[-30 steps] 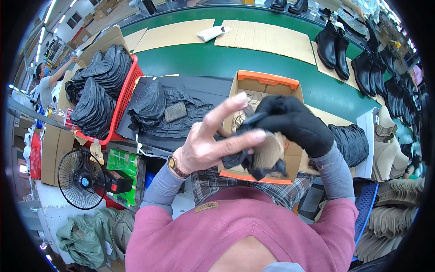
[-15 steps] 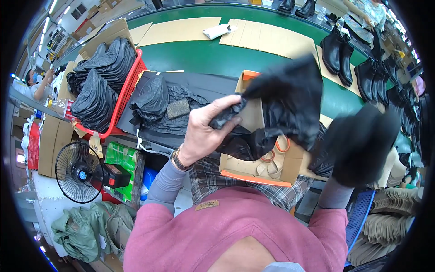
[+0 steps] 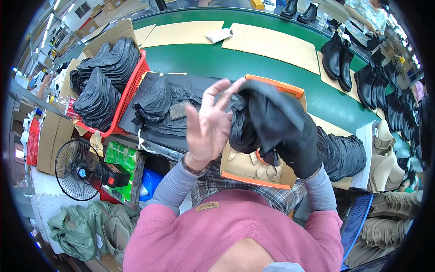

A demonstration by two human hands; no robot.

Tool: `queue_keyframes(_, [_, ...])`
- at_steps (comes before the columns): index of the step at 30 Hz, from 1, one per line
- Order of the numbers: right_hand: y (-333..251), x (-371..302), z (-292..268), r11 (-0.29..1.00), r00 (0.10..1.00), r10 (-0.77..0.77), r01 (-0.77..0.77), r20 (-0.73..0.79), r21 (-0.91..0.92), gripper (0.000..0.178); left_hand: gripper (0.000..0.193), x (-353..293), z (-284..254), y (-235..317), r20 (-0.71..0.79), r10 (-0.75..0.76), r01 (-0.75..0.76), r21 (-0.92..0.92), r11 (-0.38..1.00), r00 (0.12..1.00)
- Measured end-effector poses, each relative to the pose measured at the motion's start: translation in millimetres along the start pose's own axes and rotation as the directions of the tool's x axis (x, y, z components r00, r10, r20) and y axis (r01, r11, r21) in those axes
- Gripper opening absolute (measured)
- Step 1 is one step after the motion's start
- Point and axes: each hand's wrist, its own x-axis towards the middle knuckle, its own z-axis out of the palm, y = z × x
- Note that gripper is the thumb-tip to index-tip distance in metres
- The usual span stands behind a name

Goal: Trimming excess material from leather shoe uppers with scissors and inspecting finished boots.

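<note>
My bare left hand (image 3: 210,122) is raised with its fingers spread, close to the left side of a floppy black leather-like piece (image 3: 272,113). Whether the fingertips touch it I cannot tell. My right hand (image 3: 299,152), in what looks like a black glove, is up against the piece, and its fingers are hidden behind or inside the dark material. Beneath both hands an orange-edged cardboard box (image 3: 256,180) holds beige rings (image 3: 267,172) and an orange ring. Left of my hands, a grey block (image 3: 179,110) rests on crumpled black pieces (image 3: 154,102).
A red basket (image 3: 131,90) of stacked black pieces stands left, above a black fan (image 3: 81,170). More black pieces (image 3: 342,154) lie right, near beige stacks (image 3: 392,222) and a blue crate (image 3: 358,222). Black boots (image 3: 333,54) line the green table (image 3: 190,59); another person (image 3: 367,18) is beyond.
My left hand has opened and let go of the dark bundle it held. My right hand has swung inward from the far right to the black piece above the box.
</note>
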Motion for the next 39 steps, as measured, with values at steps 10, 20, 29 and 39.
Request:
queue_keyframes(10, [-0.5,-5.7,-7.0,0.986,0.979,-0.081,0.106,0.185,-0.129,0.044,0.045,13.5,-10.9,9.1,-0.095,-0.310,0.297,0.638,0.710,0.946])
queue_keyframes(20, [11.5,-11.3,16.8,0.991,0.982,0.129,-0.134,0.141,0.026,0.053,0.042,12.3,10.4,-3.8,-0.094,0.043,0.054,0.828,0.559,0.995])
queue_keyframes(29, [-12.1,1.6,13.4,0.980,0.993,0.081,-0.094,0.083,0.174,0.047,0.033,-2.0,-0.1,11.1,0.132,0.065,-0.133,0.991,0.014,0.989])
queue_keyframes(39, [1.7,0.5,27.1,0.926,0.929,-0.252,0.149,-0.272,-0.346,0.040,0.049,-23.4,6.3,16.8,-0.369,0.124,0.143,0.618,0.773,0.921])
